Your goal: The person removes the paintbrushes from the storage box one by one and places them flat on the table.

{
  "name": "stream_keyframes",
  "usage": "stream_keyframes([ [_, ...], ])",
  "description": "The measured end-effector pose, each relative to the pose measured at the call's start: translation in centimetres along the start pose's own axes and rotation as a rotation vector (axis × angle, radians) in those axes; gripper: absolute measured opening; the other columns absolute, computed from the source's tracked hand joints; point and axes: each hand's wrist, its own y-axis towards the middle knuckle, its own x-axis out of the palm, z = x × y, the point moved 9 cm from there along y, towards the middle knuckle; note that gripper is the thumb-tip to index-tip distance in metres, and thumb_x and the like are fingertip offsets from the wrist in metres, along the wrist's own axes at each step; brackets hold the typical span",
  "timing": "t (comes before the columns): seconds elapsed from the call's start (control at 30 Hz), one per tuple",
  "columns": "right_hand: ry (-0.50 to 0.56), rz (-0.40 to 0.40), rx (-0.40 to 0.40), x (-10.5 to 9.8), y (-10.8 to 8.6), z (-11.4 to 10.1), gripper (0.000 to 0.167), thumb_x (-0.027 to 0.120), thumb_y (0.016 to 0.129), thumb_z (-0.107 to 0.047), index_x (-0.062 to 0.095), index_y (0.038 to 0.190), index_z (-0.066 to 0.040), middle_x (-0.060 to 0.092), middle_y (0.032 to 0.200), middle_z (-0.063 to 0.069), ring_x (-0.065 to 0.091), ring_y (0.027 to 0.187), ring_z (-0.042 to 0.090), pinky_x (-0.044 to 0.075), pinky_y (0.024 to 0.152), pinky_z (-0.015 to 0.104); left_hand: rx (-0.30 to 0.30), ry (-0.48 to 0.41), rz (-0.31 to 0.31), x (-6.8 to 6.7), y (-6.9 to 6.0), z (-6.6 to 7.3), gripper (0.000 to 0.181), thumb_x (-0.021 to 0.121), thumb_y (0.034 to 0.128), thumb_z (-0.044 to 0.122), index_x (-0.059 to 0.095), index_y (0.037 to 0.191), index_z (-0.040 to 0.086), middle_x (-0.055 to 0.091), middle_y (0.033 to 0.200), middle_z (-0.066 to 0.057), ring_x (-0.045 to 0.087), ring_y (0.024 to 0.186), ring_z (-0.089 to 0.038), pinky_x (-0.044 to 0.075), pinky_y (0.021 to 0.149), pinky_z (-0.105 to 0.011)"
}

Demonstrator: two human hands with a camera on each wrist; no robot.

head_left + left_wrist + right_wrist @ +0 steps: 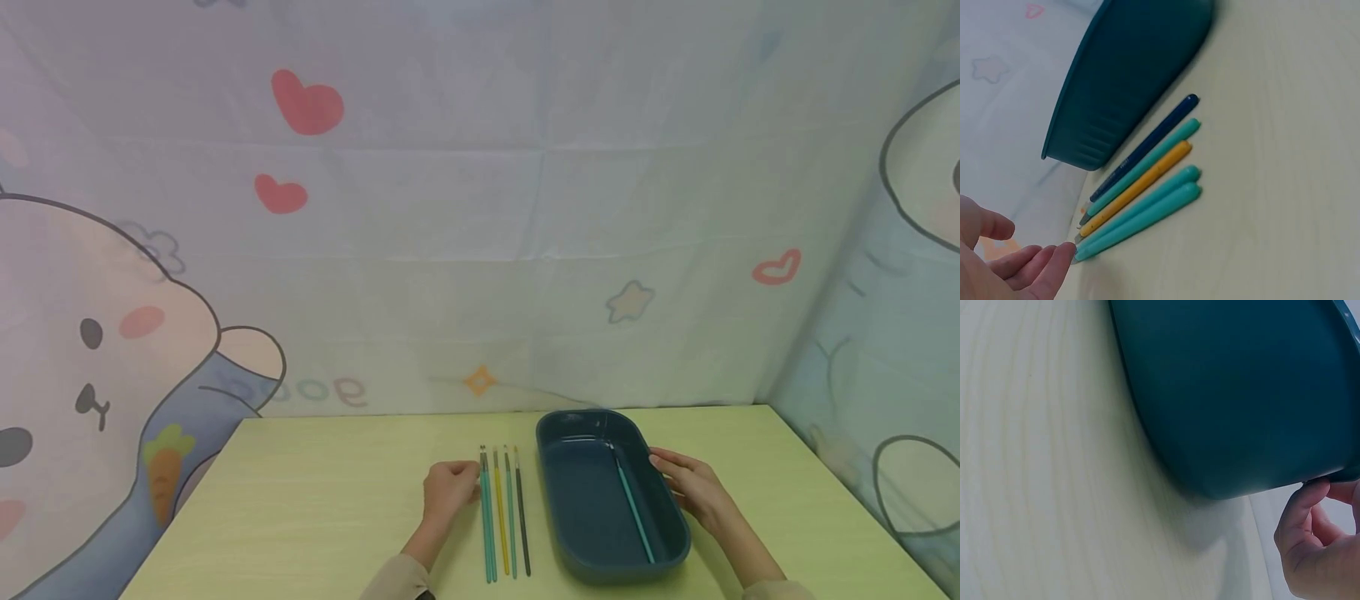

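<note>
Several paintbrushes lie side by side: two teal paintbrushes [488, 525] at the left, a yellow paintbrush [501, 517], another teal paintbrush [511, 517] and a dark paintbrush [522, 525]. My left hand [450, 490] is beside the bristle end of the leftmost one. In the left wrist view its fingertips [1063, 253] reach that end, with the thumb apart. Right of the row stands a dark blue basin [585, 563], with a teal paintbrush [636, 512] lying inside it. My right hand [697, 490] holds the basin's right rim, fingers curled at the edge in the right wrist view.
The pale yellow-green tabletop [315, 500] spreads out on both sides. A printed cloth [450, 208] with hearts and cartoon animals hangs behind the table's far edge, and another side of it [862, 375] closes off the right.
</note>
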Motion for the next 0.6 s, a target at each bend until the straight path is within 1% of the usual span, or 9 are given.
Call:
stream_keyframes([
  [0.13, 0.001, -0.003, -0.005, 0.1, -0.1, -0.1, 0.063, 0.059, 0.095, -0.032, 0.040, 0.143, 0.004, 0.065, 0.117, 0.002, 0.067, 0.091, 0.007, 0.058, 0.075, 0.026, -0.023, -0.038, -0.042, 0.5, -0.1, 0.4, 0.036, 0.055, 0.0876, 0.016, 0.067, 0.109, -0.011, 0.070, 0.101, -0.023, 0.072, 0.076, -0.023, 0.062, 0.070, -0.032],
  [0.27, 0.004, 0.000, -0.006, 0.1, -0.1, -0.1, 0.062, 0.059, 0.095, -0.031, 0.040, 0.143, 0.004, 0.066, 0.113, -0.001, 0.067, 0.090, 0.006, 0.058, 0.075, 0.025, -0.062, -0.111, -0.075, 1.2, -0.4, 0.9, 0.038, 0.056, 0.0901, 0.018, 0.064, 0.111, -0.012, 0.069, 0.100, -0.021, 0.069, 0.072, -0.016, 0.061, 0.067, -0.025],
  [0.33, 0.004, -0.005, -0.012, 0.1, -0.1, -0.2, 0.061, 0.058, 0.095, -0.031, 0.040, 0.142, 0.004, 0.067, 0.112, -0.002, 0.067, 0.089, 0.006, 0.058, 0.074, 0.024, -0.073, -0.137, -0.079, 1.4, -0.6, 1.3, 0.037, 0.056, 0.0884, 0.017, 0.064, 0.111, -0.012, 0.069, 0.102, -0.020, 0.068, 0.071, -0.012, 0.060, 0.065, -0.023],
  [0.47, 0.009, -0.006, -0.016, 0.0, -0.1, -0.1, 0.064, 0.060, 0.094, -0.033, 0.041, 0.142, 0.004, 0.067, 0.112, -0.001, 0.067, 0.088, 0.006, 0.058, 0.073, 0.025, -0.058, -0.150, -0.079, 1.8, -0.9, 2.1, 0.037, 0.057, 0.0864, 0.017, 0.066, 0.109, -0.011, 0.070, 0.102, -0.022, 0.069, 0.070, -0.014, 0.060, 0.063, -0.024],
  [0.6, 0.011, -0.006, -0.011, 0.0, 0.0, 0.0, 0.065, 0.061, 0.094, -0.034, 0.040, 0.142, 0.004, 0.067, 0.114, 0.001, 0.067, 0.089, 0.006, 0.058, 0.073, 0.025, -0.052, -0.161, -0.079, 2.2, -1.1, 2.7, 0.035, 0.058, 0.0858, 0.016, 0.067, 0.107, -0.010, 0.069, 0.107, -0.024, 0.070, 0.070, -0.015, 0.060, 0.062, -0.023],
])
